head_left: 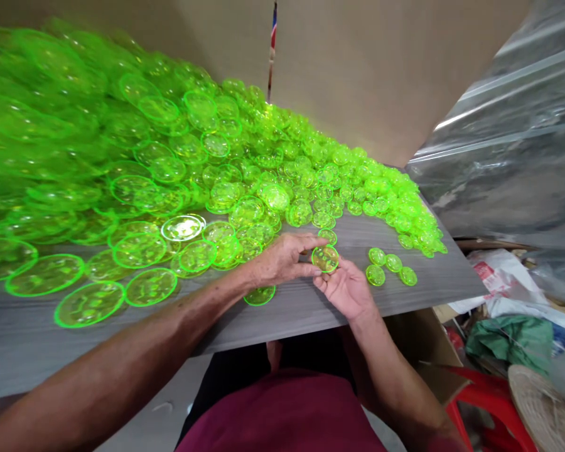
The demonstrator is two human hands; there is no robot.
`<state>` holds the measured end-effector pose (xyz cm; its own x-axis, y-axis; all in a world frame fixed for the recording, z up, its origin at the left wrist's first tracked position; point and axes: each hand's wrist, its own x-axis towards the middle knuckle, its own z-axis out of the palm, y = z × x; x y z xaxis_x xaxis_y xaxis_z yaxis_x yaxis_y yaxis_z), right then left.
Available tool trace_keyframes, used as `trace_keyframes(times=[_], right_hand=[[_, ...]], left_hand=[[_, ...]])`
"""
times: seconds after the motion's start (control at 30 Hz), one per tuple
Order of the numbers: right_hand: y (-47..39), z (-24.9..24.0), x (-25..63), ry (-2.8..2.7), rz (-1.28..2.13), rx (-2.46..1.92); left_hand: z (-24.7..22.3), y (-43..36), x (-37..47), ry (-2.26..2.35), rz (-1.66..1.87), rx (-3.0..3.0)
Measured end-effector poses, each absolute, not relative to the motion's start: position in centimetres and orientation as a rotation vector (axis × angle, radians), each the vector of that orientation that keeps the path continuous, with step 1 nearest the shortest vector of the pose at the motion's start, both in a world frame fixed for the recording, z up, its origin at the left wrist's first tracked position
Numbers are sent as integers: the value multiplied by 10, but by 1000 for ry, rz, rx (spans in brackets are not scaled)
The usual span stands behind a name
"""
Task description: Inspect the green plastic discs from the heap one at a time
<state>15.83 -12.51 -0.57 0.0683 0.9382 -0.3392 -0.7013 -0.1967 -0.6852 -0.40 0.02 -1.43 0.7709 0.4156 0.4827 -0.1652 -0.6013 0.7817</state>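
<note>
Between my two hands is a round, see-through neon-green plastic disc (pixel 324 258) with small marks on its face. My left hand (pixel 282 258) pinches it from the left, index finger along the top and thumb below. The fingers of my right hand (pixel 347 289) are closed at its lower right edge. Just behind it lies another green disc (pixel 328 236) on the grey table. One more disc (pixel 260 295) lies under my left wrist, partly covered by it.
A large heap of green discs (pixel 226 157) covers the table's back and left. Several loose discs (pixel 393 263) lie right of my hands. Cardboard (pixel 381 69) stands behind. Beyond the table (pixel 445 282) are an open box (pixel 419 333), a red stool (pixel 484 392) and bags (pixel 511 342).
</note>
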Motion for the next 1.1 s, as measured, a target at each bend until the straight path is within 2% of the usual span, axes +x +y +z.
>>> trace_keyframes(times=[0.17,0.37,0.43,0.57,0.67,0.83,1.1], right_hand=[[-120,-8,151,-295,1476,-925],[-116,-6,155,-630,1462,-1053],[-111,-5,169,-828,1238,-1251],[-91,-1,199,-1243,451,-1749],[-74,1,205,-1516,246,-1966],[-63,2,197,-1748,226,-2147],[-85,32,190,-1985,464,-1580]], left_hand=[[-10,-3,-4,251,844,1838],[-1,-5,-4,382,723,1277],[3,-3,-4,436,799,1135],[9,1,-5,475,903,941],[10,3,-5,494,929,914],[4,6,-3,582,921,938],[5,1,-6,531,706,1013]])
